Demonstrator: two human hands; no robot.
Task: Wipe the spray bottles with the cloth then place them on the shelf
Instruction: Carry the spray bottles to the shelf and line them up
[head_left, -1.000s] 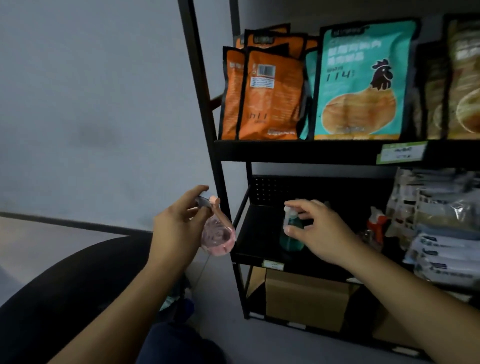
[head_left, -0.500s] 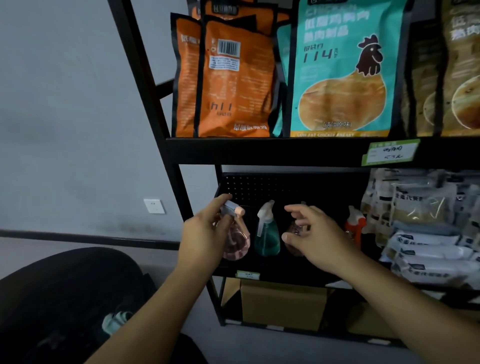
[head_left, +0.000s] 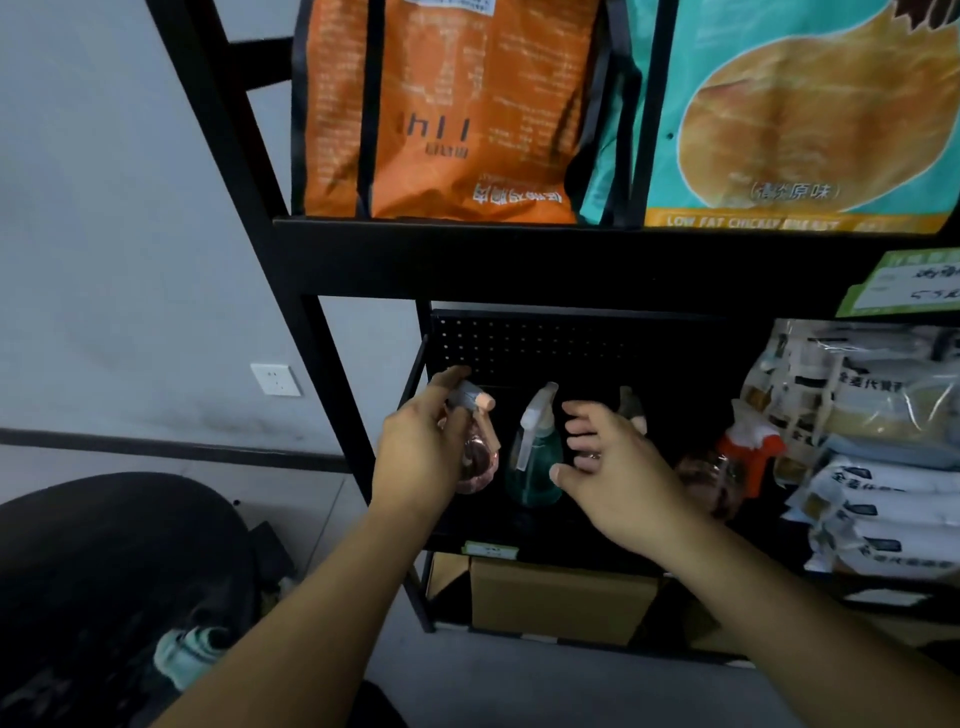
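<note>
My left hand (head_left: 421, 457) grips a pink spray bottle (head_left: 479, 457) by its neck, holding it upright at the left end of the black lower shelf (head_left: 545, 543). To its right a teal spray bottle (head_left: 535, 457) with a white trigger head stands on the shelf. My right hand (head_left: 608, 467) hovers just right of the teal bottle, fingers loosely spread, holding nothing. Behind that hand a darker bottle (head_left: 631, 408) is mostly hidden. Further right stands a brownish bottle with an orange trigger (head_left: 743, 452). No cloth is in view.
The upper shelf carries orange bags (head_left: 441, 114) and a teal chicken bag (head_left: 800, 114). White and clear packets (head_left: 872, 457) fill the lower shelf's right side. Cardboard boxes (head_left: 561, 603) sit under the shelf. A black seat (head_left: 104, 571) is at the lower left.
My left hand has carried the pink bottle from beside the shelf post onto the lower shelf. My right hand let go of the teal bottle and moved slightly right. The view has moved closer.
</note>
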